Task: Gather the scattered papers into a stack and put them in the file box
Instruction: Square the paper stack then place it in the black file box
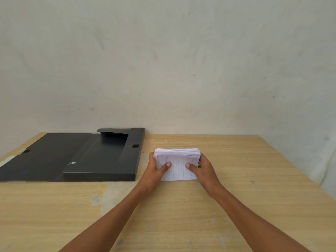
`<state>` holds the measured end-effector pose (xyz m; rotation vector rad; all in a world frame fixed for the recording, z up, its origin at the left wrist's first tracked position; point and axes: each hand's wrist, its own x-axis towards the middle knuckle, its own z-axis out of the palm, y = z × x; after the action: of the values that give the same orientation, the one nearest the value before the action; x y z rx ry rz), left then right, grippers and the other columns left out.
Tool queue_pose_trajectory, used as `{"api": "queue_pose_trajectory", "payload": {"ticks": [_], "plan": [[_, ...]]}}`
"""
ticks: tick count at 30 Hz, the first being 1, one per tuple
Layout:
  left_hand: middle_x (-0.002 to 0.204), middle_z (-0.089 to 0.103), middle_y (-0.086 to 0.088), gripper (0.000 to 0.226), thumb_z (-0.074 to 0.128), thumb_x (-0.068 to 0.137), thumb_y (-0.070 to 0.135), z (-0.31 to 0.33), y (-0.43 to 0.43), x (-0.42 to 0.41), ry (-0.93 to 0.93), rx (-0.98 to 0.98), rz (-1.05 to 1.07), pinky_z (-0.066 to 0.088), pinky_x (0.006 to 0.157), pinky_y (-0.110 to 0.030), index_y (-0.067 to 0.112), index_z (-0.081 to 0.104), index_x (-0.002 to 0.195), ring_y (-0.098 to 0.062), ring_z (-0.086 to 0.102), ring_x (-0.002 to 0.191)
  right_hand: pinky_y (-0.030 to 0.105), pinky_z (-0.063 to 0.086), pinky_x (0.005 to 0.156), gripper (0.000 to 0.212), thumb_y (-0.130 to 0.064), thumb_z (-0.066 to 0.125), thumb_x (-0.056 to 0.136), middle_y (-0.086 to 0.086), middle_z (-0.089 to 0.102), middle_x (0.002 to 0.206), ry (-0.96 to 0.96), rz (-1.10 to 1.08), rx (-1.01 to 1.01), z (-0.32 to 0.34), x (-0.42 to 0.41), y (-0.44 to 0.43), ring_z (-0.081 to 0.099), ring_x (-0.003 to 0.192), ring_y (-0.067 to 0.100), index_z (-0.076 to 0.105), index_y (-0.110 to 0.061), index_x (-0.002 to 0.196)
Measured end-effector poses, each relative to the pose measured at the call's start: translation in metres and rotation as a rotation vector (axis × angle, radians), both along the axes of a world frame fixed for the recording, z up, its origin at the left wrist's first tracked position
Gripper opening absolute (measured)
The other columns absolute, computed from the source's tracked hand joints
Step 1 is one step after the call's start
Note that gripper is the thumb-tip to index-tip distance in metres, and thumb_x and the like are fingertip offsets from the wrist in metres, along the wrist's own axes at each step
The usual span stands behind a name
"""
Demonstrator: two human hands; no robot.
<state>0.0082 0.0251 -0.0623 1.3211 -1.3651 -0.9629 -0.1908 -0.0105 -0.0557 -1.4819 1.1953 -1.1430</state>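
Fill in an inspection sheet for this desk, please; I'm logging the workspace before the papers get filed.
Surface: wooden table, pale worn patches left of centre.
Job's things: paper stack gathered, standing on the table; black file box to its left, lid open, no papers visible inside.
Clutter: nothing seen.
Grippers: left hand and right hand grip the stack's sides, thumbs on its front sheet.
Cables: nothing seen.
Surroundings: plain scuffed wall behind.
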Motion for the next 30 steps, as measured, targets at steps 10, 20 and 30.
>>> {"api": "queue_pose_trajectory", "payload": {"ticks": [10,20,30], "plan": [[0.138,0.048,0.005,0.062,0.063,0.100,0.036,-0.001,-0.012,-0.009,-0.045,-0.029,0.045,0.052,0.068,-0.010,0.027,0.024,0.148,-0.004,0.053,0.113,0.037,0.054,0.093,0.031,-0.014,0.063,0.094,-0.002,0.070,0.115,0.078,-0.061,-0.012,-0.002,0.002,-0.006,0.066,0.108,0.017,0.060,-0.020,0.124],[0.133,0.051,0.008,0.066,0.069,0.097,0.026,0.006,-0.012,0.005,-0.124,0.003,-0.049,0.046,0.079,-0.012,0.028,0.031,0.151,-0.014,0.051,0.123,0.037,0.054,0.091,0.042,-0.017,0.069,0.089,0.003,0.066,0.121,0.180,-0.050,0.027,0.008,-0.003,-0.010,0.064,0.112,0.023,0.054,-0.015,0.128],[0.130,0.062,0.010,0.057,0.071,0.095,0.026,0.054,-0.023,0.037,-0.277,0.086,-0.345,0.057,0.083,-0.028,0.035,0.046,0.145,-0.013,0.062,0.116,0.033,0.048,0.084,0.016,-0.030,0.069,0.090,-0.020,0.069,0.094,0.527,0.254,-0.130,0.079,-0.005,-0.021,0.066,0.090,0.007,0.070,-0.028,0.106]]}}
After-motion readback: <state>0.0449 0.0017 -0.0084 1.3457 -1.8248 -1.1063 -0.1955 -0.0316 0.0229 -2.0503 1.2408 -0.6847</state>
